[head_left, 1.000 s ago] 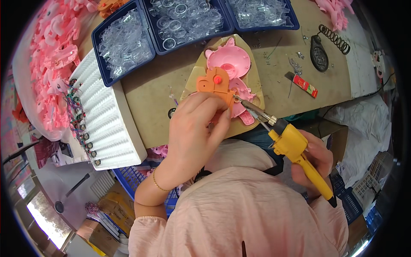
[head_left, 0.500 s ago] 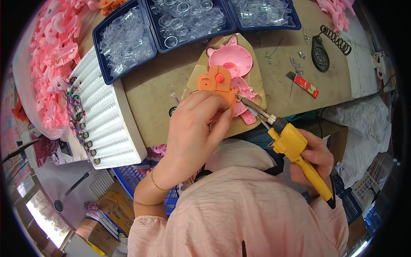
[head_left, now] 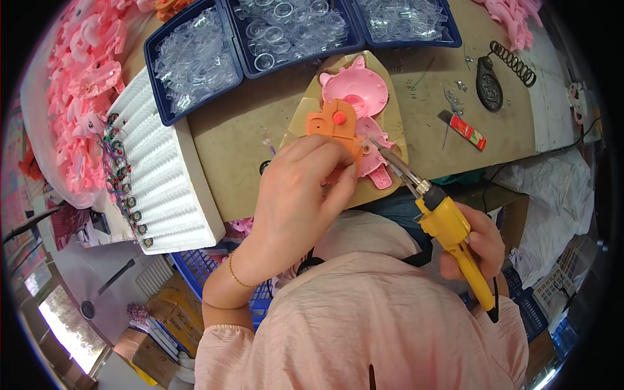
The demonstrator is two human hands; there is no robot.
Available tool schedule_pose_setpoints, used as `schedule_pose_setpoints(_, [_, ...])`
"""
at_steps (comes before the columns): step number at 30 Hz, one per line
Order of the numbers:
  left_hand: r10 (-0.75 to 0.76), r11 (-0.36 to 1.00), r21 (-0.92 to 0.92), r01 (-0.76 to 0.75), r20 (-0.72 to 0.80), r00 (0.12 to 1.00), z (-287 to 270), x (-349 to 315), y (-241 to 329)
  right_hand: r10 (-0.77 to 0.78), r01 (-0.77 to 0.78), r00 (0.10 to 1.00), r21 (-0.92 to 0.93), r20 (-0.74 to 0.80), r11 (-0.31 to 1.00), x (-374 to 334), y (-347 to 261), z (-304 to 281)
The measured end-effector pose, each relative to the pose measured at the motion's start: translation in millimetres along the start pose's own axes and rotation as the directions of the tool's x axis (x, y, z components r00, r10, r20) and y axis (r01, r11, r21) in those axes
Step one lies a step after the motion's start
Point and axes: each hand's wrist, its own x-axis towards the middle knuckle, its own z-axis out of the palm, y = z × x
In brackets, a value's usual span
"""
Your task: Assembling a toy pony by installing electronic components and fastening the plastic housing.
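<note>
Seen from the wearer's own head, a wide fisheye camera, the left of a side-by-side pair, looks steeply down past a pale pink shirt (head_left: 364, 312) at the lower center of the frame. The upright view faces the counter (head_left: 234, 149) across the upper half, close enough for the left hand (head_left: 299, 188) near center and the right hand (head_left: 481, 244) at right of center to show large. Straight edges bend toward the rim, and black fills the corners.

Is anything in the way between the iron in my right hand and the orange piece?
Nothing visible. The iron ends just right of the orange piece; your left hand covers part of its near side.
</note>
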Motion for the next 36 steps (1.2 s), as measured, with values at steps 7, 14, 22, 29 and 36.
schedule_pose_setpoints(7, [0.044, 0.999, 0.008, -0.044, -0.002, 0.999, -1.6, 0.3, 3.4, 0.189, -0.189, 0.982, 0.107, 0.006, 0.976, -11.1, -10.7, -10.6])
schedule_pose_setpoints(14, [-0.038, 0.998, 0.044, 0.039, -0.009, 0.999, -8.6, -9.5, 5.1, 0.332, -0.491, 0.630, -0.029, -0.702, 0.871, 9.3, -3.5, -119.8])
schedule_pose_setpoints(22, [0.079, 0.936, 0.346, -0.071, -0.006, 0.997, -36.5, -7.3, 1.3, 0.267, -0.475, 0.742, -0.201, -0.614, 0.857, 26.7, 82.8, -116.4])
schedule_pose_setpoints(29, [-0.104, 0.989, 0.112, 0.098, 0.049, 0.993, -45.6, -31.0, -25.2, 0.709, -0.687, 0.703, 0.197, -0.062, 0.699, 24.6, 56.7, -19.1])
schedule_pose_setpoints(36, [0.090, 0.969, 0.220, -0.109, 0.094, 0.992, -51.7, -31.2, -33.6, -0.083, 0.186, 0.839, -0.142, 0.538, 0.972, 170.2, 64.8, 64.4])
